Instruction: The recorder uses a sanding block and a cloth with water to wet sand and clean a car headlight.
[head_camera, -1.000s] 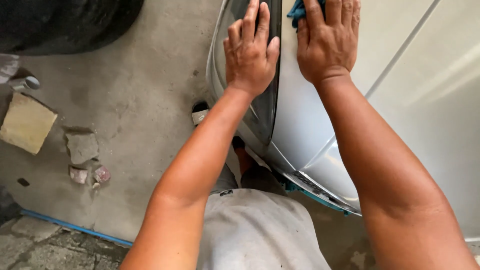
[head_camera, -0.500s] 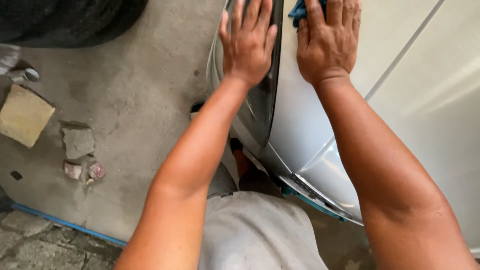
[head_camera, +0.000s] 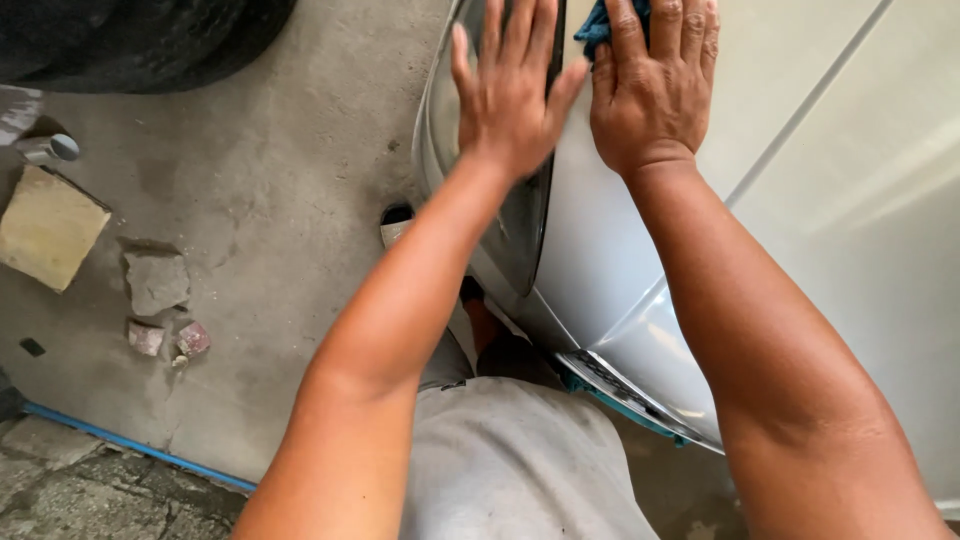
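Blue cloth (head_camera: 597, 22) lies pressed under the right hand (head_camera: 655, 85) against the silver car body (head_camera: 600, 250), only a corner showing. Left hand (head_camera: 510, 90) rests flat, fingers spread, grasping nothing, on the dark headlight (head_camera: 525, 235). Stone pieces (head_camera: 155, 285) lie well apart on the concrete floor (head_camera: 280, 170).

Bare forearms, grey shorts (head_camera: 520, 460)
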